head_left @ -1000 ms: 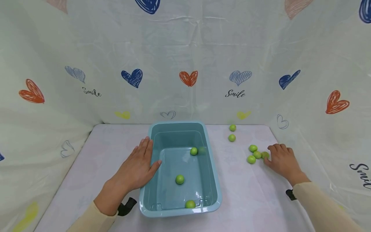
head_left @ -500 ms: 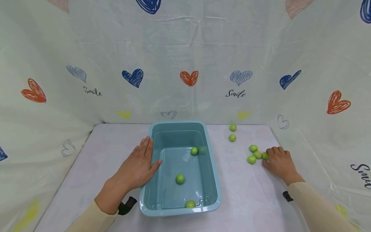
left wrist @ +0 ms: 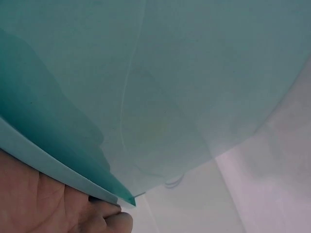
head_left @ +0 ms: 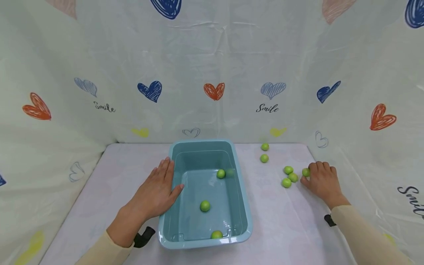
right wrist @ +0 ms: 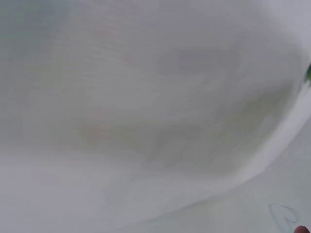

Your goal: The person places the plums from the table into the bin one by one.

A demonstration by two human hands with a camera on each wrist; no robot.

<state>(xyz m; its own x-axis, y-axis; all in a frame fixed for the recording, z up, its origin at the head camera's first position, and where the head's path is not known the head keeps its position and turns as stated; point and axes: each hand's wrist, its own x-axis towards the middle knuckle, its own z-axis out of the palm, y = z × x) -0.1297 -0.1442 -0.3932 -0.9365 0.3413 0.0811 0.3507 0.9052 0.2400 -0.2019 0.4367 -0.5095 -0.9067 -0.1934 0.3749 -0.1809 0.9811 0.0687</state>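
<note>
My left hand [head_left: 150, 191] lies with straight fingers along the left rim of a light blue plastic basin [head_left: 245, 206], its thumb over the inside. In the left wrist view, the basin's wall [left wrist: 160, 97] fills most of the picture, with part of the hand [left wrist: 53, 204] below the rim. Over at the table's right side, my right hand [head_left: 322, 184] pinches a small green lime [head_left: 306, 172] between thumb and fingers. Three more limes sit just left of it, including a nearby one [head_left: 293, 177]. The right wrist view shows only a fingertip [right wrist: 302, 229] at its corner.
Inside the basin are three limes, one of them [head_left: 205, 205] near the middle. Two further limes, one at the front [head_left: 264, 158], lie toward the back of the white-covered table [head_left: 271, 228]. A pale curtain [head_left: 212, 55] printed with hearts closes off the back and sides.
My right hand closes on the rightmost lime and shifts it slightly up and away from the cluster. The left hand and basin stay in place.
</note>
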